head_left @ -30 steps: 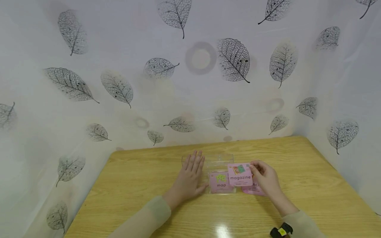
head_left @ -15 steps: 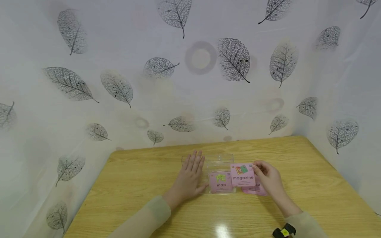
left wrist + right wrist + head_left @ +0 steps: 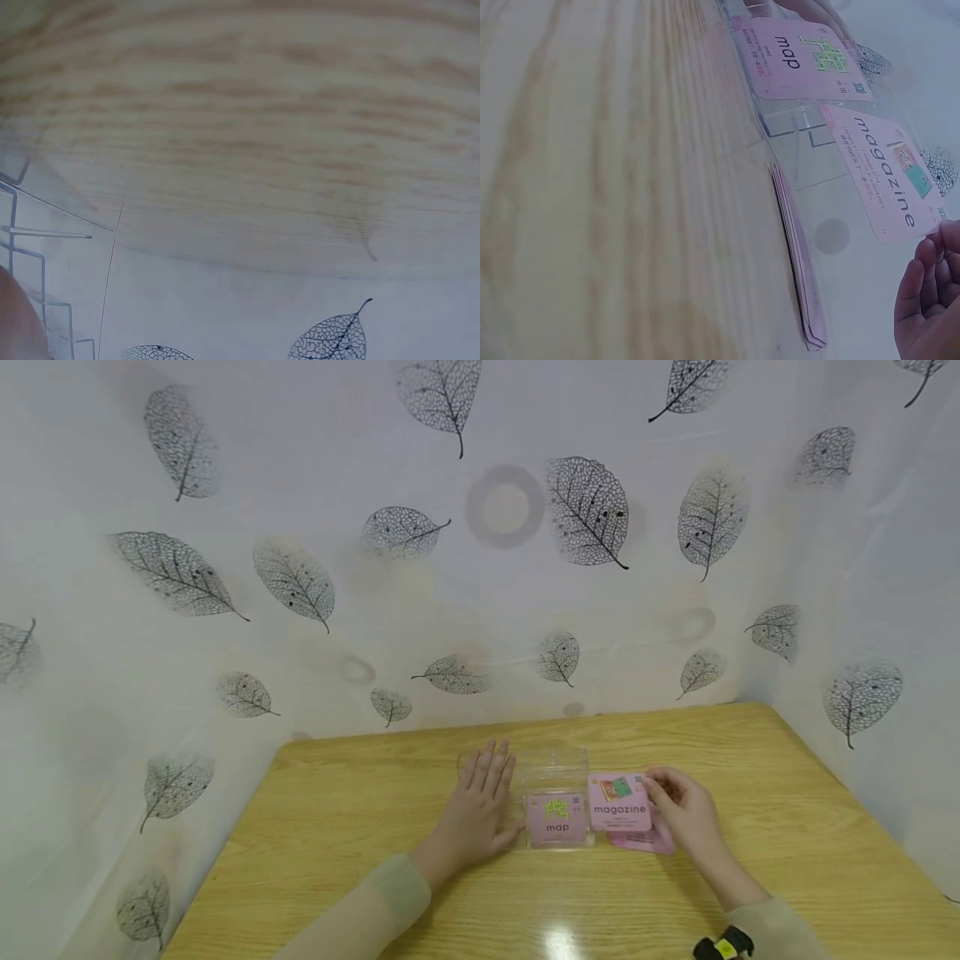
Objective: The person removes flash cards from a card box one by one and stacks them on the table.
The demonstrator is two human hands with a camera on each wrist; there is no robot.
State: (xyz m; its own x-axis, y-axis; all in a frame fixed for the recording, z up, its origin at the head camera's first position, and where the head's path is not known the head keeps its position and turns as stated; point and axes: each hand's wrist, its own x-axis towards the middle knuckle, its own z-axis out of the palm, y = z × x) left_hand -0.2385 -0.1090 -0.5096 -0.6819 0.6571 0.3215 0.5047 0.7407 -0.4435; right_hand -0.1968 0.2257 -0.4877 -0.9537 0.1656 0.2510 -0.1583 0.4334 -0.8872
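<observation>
Card marked "magazine" (image 3: 618, 817) sits pinched by the right hand (image 3: 686, 816) while the left hand (image 3: 474, 814), fingers slightly spread, rests on a clear case (image 3: 555, 768).

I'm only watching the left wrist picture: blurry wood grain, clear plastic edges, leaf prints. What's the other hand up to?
Observer: The right hand pinches the magazine card by its edge.
Visitor: Oh! Is anything sitting in that plastic?
Observer: Yes, the pink map card sits in the clear plastic holder.
Visitor: And the left hand? I barely see a bit of it.
Observer: The left hand has its fingers straight and its back facing up, to the left of the map card.
</observation>
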